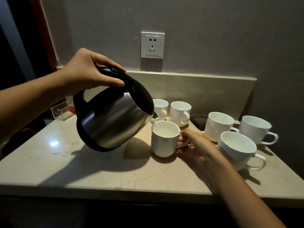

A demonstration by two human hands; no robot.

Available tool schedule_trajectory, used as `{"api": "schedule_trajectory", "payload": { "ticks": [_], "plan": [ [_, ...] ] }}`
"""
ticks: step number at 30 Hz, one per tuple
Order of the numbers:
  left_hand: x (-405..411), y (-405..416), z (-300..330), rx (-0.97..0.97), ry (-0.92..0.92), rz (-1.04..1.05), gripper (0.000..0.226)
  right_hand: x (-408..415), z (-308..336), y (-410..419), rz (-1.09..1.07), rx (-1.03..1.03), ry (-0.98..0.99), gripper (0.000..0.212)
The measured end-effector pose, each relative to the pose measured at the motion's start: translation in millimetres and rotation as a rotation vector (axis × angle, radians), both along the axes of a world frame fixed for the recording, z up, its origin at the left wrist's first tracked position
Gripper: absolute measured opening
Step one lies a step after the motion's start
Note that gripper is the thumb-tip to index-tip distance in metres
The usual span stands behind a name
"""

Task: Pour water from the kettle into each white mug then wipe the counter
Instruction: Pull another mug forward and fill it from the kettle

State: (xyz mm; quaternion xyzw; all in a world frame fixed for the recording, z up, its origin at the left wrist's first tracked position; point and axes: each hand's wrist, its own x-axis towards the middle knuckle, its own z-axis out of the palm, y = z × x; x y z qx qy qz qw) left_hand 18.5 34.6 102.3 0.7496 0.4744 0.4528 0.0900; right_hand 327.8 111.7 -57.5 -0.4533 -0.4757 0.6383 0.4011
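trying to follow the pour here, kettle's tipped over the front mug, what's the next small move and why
Probably tip the kettle slightly further: its spout sits just above the front mug's rim, yet no stream shows. The right hand already steadies the mug's handle, and the left hand holds the kettle's handle.

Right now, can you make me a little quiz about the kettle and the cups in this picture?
1. How many white mugs stand on the counter?
2. True or false: the kettle is standing flat on the counter.
3. Which hand holds the handle of the mug under the spout? A) left hand B) right hand C) neither

Key:
1. Six.
2. False. The left hand holds it in the air, tilted, with its spout over the mug.
3. B. The right hand grips that mug's handle.
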Motion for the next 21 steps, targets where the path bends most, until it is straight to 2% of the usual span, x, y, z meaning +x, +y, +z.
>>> {"api": "schedule_trajectory", "payload": {
  "ticks": [3,8,21],
  "plan": [
    [8.5,1.4,6.4,-0.002,0.078,-0.003,0.038,2.6,-1.9,4.4,0.002,-0.082,0.012,0.009],
    [19.2,2.8,17.8,-0.025,0.157,-0.012,0.033,3.9,-9.6,5.0,0.020,-0.153,0.071,0.023],
    [38.1,5.8,30.5,-0.093,0.277,-0.027,0.036,5.1,-3.1,11.2,0.076,-0.137,-0.001,0.013]
  ]
}}
